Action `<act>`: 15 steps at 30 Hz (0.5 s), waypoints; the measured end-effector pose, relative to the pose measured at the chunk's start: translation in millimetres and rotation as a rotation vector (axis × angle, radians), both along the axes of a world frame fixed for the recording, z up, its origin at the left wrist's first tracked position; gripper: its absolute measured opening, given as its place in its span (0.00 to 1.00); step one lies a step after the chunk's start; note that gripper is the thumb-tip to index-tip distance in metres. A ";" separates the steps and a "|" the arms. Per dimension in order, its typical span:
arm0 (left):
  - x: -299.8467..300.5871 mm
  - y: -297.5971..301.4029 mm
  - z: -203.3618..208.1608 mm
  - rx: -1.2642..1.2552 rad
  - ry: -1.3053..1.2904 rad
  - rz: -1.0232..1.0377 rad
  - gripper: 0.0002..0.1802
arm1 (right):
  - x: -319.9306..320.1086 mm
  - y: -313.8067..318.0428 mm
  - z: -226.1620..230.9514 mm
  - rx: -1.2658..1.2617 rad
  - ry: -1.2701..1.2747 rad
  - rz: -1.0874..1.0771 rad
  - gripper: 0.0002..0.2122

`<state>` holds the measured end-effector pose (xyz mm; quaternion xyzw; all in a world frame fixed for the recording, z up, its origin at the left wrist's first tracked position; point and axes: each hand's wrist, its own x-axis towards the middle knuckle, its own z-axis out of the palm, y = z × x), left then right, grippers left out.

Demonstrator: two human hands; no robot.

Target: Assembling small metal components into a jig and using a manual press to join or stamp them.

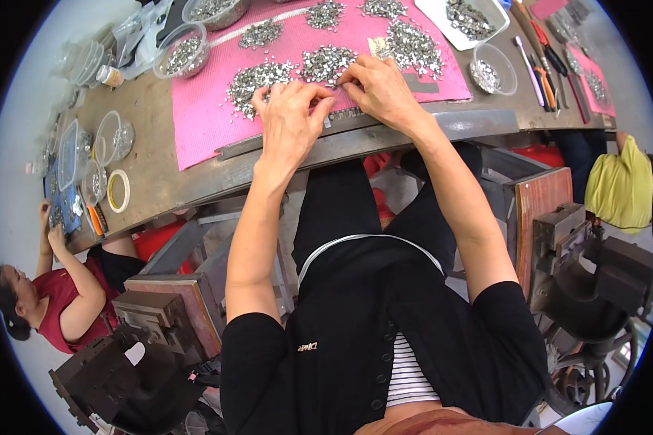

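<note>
My left hand (289, 119) hovers at the front edge of a pink mat (196, 138), thumb and forefinger drawn together. Close beside it, my right hand (384, 90) has its fingertips pinched. Whatever either hand holds is too small to make out. Below the fingertips, a narrow metal bar (243, 146) runs along the table edge, with a row of tiny metal pieces (347, 114) on it. Small silvery metal pieces lie in heaps around the hands: one heap (254, 85) beyond the left hand, another (326, 65) between the hands, and a larger one (413, 51) beyond the right.
Clear tubs of metal pieces (183, 56) stand at the back left, and a round tub (488, 76) and white tray (475, 22) at the right. Orange-handled pliers (548, 90) lie beyond a toothbrush (528, 69). A tape roll (118, 191) lies left; co-workers (72, 304) sit on both sides.
</note>
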<state>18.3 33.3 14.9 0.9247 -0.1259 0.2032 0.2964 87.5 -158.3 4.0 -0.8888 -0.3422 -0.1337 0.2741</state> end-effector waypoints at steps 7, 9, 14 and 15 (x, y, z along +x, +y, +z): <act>19.9 8.9 -1.1 0.095 0.093 -0.063 0.07 | 1.0 -10.5 4.8 0.188 0.140 0.044 0.06; 20.6 8.7 -3.6 0.071 0.080 -0.054 0.07 | -0.7 -15.2 5.5 0.178 0.154 0.020 0.07; 21.7 9.8 -5.2 0.059 0.064 -0.014 0.05 | -3.0 -10.1 -0.4 0.101 0.000 0.038 0.05; 20.2 11.0 -3.3 0.109 0.042 -0.026 0.05 | -3.0 -9.0 -0.5 0.102 0.001 0.036 0.05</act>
